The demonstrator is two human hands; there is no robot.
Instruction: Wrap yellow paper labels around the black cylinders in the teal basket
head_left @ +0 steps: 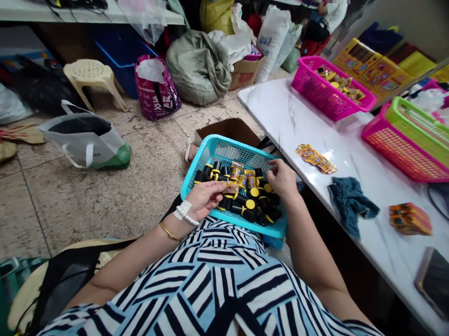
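A blue plastic basket [188, 178] rests on my lap, holding several small black cylinders with yellow caps [249, 204] and some clear ones with orange printed labels [236, 166]. Above its near left part, my left hand [208, 194] pinches a small clear tube with an orange label [230, 188] between thumb and fingers. At the basket's right side, my right hand [283, 180] has its fingers curled together over the rim; whatever is in them is hidden.
On the white table [276, 108] at the right are orange printed cards [316, 159], a dark blue cloth [352, 205], a card stack [410, 218], a phone [437, 282] and a pink basket [331, 96]. A stool [92, 76] and several bags stand leftward.
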